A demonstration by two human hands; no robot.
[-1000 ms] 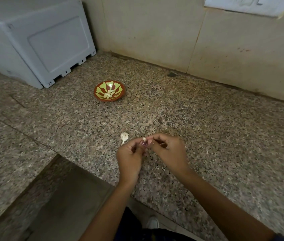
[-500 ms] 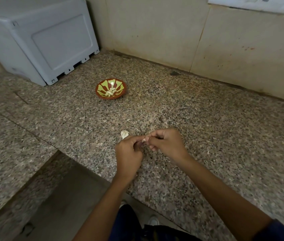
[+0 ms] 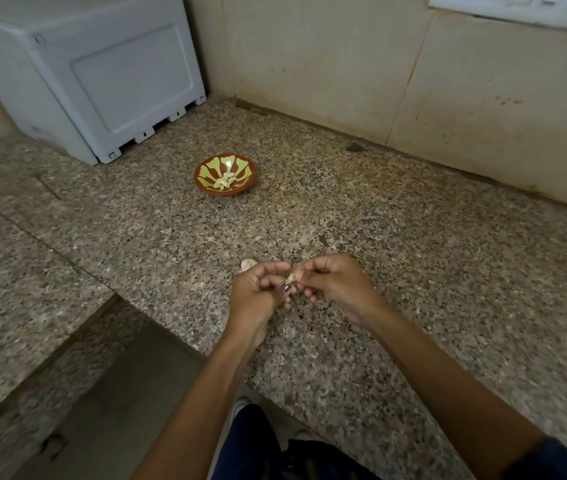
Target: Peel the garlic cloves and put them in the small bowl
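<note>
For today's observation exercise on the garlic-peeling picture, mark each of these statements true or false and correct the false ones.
1. Both hands pinch one garlic clove between them. True: the left hand and right hand meet on it.
2. The small bowl is empty. False: pale peeled cloves lie inside it.
3. The bowl stands on the granite counter beyond the hands. True.
4. A knife is used for peeling. False: only bare fingers work the clove.
5. A pale bit of garlic lies on the counter by the left hand. True.
</note>
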